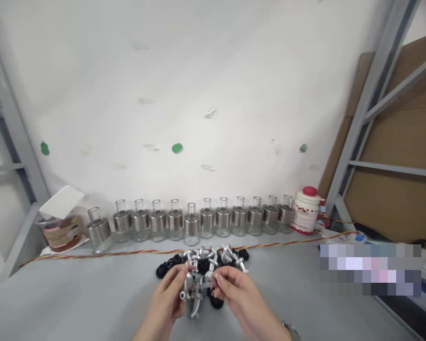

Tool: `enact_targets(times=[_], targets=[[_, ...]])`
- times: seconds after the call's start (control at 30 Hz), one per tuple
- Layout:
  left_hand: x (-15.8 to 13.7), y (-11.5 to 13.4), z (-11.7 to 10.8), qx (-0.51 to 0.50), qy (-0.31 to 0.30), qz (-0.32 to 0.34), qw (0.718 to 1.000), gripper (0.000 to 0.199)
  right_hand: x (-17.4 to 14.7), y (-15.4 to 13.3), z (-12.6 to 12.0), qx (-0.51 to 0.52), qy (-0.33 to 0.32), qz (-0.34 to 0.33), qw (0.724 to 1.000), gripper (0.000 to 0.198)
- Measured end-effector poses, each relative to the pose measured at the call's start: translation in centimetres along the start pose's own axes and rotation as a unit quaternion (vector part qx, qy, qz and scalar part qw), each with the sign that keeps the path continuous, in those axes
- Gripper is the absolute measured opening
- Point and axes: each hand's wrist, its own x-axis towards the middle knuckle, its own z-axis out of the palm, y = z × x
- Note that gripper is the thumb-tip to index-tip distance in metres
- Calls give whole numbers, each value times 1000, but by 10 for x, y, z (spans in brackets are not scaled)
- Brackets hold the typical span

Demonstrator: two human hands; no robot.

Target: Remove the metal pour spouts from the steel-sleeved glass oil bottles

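Note:
My left hand (170, 291) is closed, thumb and fingers round a silver pour spout (188, 284) whose round open end faces me. Opposite it, my right hand (236, 289) has thumb and forefinger pinched together beside the silver parts; what sits between those fingertips is mostly hidden. Between and behind both hands lies a pile of silver pour spouts (227, 253), with more showing just below the fingers. Black stoppers (161, 271) are mixed into the pile and stick out at its left side, and one black piece (217, 301) lies under my right fingertips.
A row of glass bottles with metal sleeves (158, 220) stands along the wall. At its left end is a labelled jar (62, 234); at its right, a white canister with a red lid (305, 213). A twisted red-yellow wire (128, 252) crosses the grey table (74, 293). Metal posts (362, 109) flank it.

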Motion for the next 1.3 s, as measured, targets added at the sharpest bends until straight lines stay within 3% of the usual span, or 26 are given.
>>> enact_targets(times=[0.17,0.33,0.53,0.67,0.9,1.03,1.17,1.3], targets=[[4,-2,0,-68,33,-21,997,36,2,19,-1,-105,2,-52,993,30],[2,-16,4,15,-20,-37,999,41,-2,18,6,-93,-36,-51,994,29],[-3,-32,9,96,1,-52,994,45,-10,18,15,-114,-69,-50,990,23],[-1,-34,6,99,-17,-66,993,49,-13,19,15,-183,-73,-96,976,18],[-8,-23,7,103,-34,-69,992,53,-14,13,8,-357,-91,-245,897,8],[-14,-16,10,116,-86,-80,986,46,-15,6,6,-436,-125,-337,825,13],[-15,-13,13,107,-88,-67,988,44,-16,-2,4,-503,-156,-387,757,18],[-14,-15,14,98,-87,-67,989,45,-18,-7,4,-519,-162,-383,746,20]])
